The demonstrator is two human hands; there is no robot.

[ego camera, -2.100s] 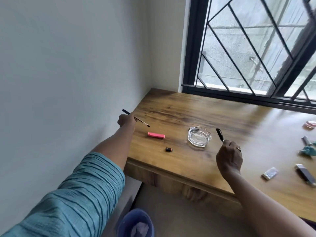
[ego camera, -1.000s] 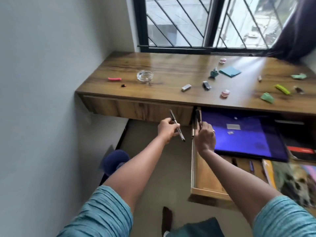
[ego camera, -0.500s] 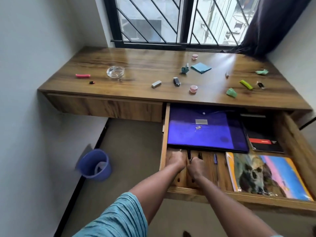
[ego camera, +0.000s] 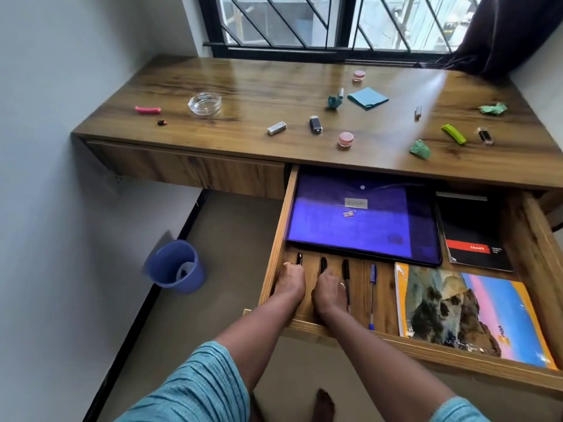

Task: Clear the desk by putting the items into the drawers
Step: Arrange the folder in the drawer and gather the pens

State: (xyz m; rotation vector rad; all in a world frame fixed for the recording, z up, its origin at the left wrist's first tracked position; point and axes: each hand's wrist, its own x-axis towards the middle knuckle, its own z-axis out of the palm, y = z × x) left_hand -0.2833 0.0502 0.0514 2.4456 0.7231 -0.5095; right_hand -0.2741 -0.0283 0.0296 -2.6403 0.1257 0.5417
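Note:
The open drawer [ego camera: 275,239] under the desk's right part holds my two hands at its front left. My left hand [ego camera: 289,280] is curled over a black pen [ego camera: 299,257] that lies against the drawer's left wall. My right hand [ego camera: 329,289] is closed over a second black pen [ego camera: 323,264] just beside it. Only the far tips of both pens show past my fingers. A third black pen [ego camera: 345,271] and a blue pen [ego camera: 372,287] lie loose to the right. On the desk [ego camera: 243,86] remain a pink lighter [ego camera: 147,109], a glass ashtray [ego camera: 204,104] and several small items.
The drawer also contains a purple folder [ego camera: 359,220], a black notebook [ego camera: 475,239] and a colourful book [ego camera: 475,315]. The left drawer [ego camera: 189,169] is closed. A blue bin [ego camera: 175,266] stands on the floor by the left wall. A dark curtain [ego camera: 502,32] hangs at the back right.
Both hands carried their pens from the desk's left end down into the open drawer. Over the last half second they stay low at its front left, pens lying along the bottom.

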